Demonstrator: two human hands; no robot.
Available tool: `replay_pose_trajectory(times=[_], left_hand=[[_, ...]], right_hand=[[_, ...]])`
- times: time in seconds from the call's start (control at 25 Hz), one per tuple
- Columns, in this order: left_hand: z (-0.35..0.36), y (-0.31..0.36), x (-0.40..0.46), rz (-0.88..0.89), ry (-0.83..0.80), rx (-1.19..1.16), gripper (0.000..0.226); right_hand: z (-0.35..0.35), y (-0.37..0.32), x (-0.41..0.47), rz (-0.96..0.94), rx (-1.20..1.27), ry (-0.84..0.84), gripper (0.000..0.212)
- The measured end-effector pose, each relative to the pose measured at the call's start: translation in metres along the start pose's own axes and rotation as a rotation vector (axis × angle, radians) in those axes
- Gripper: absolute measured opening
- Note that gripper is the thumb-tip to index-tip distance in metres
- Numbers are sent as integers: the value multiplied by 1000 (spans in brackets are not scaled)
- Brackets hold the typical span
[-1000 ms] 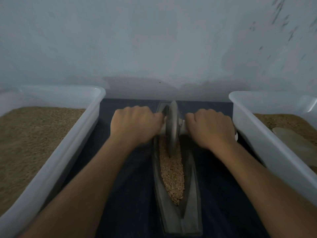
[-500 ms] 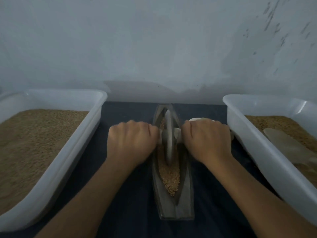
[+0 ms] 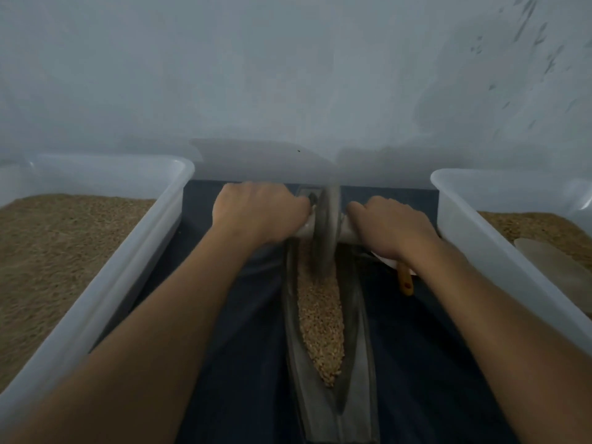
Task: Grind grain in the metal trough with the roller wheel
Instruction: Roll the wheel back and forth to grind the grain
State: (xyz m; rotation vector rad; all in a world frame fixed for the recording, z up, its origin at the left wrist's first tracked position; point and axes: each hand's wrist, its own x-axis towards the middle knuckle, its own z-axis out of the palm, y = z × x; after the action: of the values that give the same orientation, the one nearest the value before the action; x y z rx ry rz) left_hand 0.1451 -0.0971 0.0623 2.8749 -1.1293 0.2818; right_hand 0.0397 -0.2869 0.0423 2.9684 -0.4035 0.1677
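A narrow boat-shaped metal trough (image 3: 358,363) lies lengthwise on the dark cloth between my arms. Tan grain (image 3: 320,322) fills its groove. The grey roller wheel (image 3: 325,225) stands upright in the far end of the trough, blurred by motion. My left hand (image 3: 256,213) grips the wheel's axle handle on the left side. My right hand (image 3: 387,229) grips the handle on the right side. Both fists hide most of the handle.
A white plastic tub (image 3: 134,251) full of grain stands at the left. Another white tub (image 3: 474,245) at the right holds grain and a pale scoop (image 3: 557,267). A yellow-handled tool (image 3: 405,280) lies under my right wrist. A grey wall rises close behind.
The wheel has rolled away from me to the far end of the trough, with both hands moving along, after being pulled nearer half a second ago. More grain shows in the near part.
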Motion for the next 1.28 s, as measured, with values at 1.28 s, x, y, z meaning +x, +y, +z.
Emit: replay_pose_trajectory(times=[1.28], left_hand=[[21, 5, -89, 44, 350, 115, 28]], right_hand=[[-2, -39, -66, 148, 117, 543, 55]])
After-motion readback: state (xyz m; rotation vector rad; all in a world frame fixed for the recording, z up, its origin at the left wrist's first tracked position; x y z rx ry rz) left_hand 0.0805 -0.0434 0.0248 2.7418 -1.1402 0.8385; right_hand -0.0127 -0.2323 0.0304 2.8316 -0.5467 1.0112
